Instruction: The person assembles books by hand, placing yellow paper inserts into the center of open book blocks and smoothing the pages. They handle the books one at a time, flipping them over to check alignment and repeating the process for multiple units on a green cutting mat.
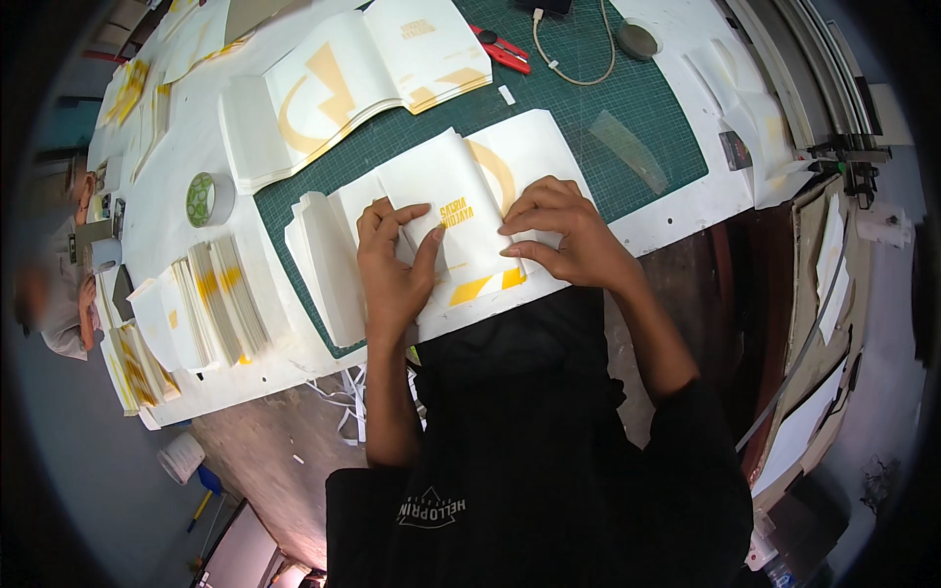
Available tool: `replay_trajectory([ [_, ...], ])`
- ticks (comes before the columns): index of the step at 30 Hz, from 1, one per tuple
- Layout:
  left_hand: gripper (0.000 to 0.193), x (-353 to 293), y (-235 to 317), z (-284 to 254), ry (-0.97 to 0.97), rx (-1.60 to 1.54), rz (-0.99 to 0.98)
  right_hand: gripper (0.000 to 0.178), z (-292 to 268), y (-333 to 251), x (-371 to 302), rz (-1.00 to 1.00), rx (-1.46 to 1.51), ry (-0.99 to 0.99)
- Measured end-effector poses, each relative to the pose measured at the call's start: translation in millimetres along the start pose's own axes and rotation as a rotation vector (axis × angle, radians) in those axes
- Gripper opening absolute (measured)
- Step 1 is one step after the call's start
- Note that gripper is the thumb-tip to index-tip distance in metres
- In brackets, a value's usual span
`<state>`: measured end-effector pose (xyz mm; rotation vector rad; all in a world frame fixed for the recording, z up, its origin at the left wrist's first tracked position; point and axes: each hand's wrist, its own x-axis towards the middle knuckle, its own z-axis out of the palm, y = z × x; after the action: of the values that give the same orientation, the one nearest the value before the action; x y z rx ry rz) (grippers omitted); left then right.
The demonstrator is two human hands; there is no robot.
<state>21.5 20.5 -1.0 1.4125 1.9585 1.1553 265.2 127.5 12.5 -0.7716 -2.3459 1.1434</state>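
Note:
A white printed sheet [463, 186] with yellow lettering and a yellow striped band lies in folds in front of me. My left hand [397, 260] rests on its left part, fingers bent, thumb and forefinger apart. At the upright fold right of the lettering, my right hand [567, 235] has its thumb and fingertips together on the paper edge. Left of my left hand, a thick stack of folded white sheets [328, 269] lies against this one. Under it all is a green cutting mat [627, 98].
Farther back lies another open printed sheet [338, 88], with a red cutter [505, 51] and a cable [573, 78] nearby. A tape roll [208, 200] and folded bundles [221, 299] are on the left of the white table [294, 358]. Another person [69, 304] is at far left.

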Motion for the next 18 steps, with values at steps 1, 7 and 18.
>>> replay_trajectory([
  [1,0.03,1,3,-2,-0.021,0.015,-0.011,0.022,0,0,1,0.011,0.006,-0.009],
  [7,0.043,-4,15,-9,-0.056,0.338,0.073,0.031,4,2,2,-0.026,-0.038,0.024],
  [18,0.063,-3,13,-27,-0.18,0.21,-0.023,0.034,9,7,6,-0.033,-0.1,0.025],
])
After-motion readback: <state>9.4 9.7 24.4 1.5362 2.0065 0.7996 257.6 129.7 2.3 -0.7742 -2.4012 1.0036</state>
